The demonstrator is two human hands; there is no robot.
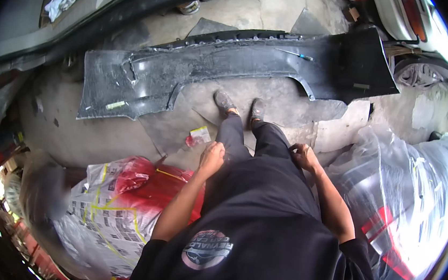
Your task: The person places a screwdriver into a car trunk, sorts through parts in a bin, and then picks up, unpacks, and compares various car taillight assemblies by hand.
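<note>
Black T-shirt fills the foreground; left hand and right hand curl beside the trousers, though whether either pinches cloth I cannot tell. Ahead, a bumper cover lies on the floor, untouched, a screwdriver on it. Its scuffed surface looks unfinished; how much remains is unclear. Fingertips are hidden, outer edges blurred.

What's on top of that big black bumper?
A thin blue-handled tool lies on the bumper, and a pale strip sits near one end. What's underneath can't be seen, because the bumper covers it.
</note>
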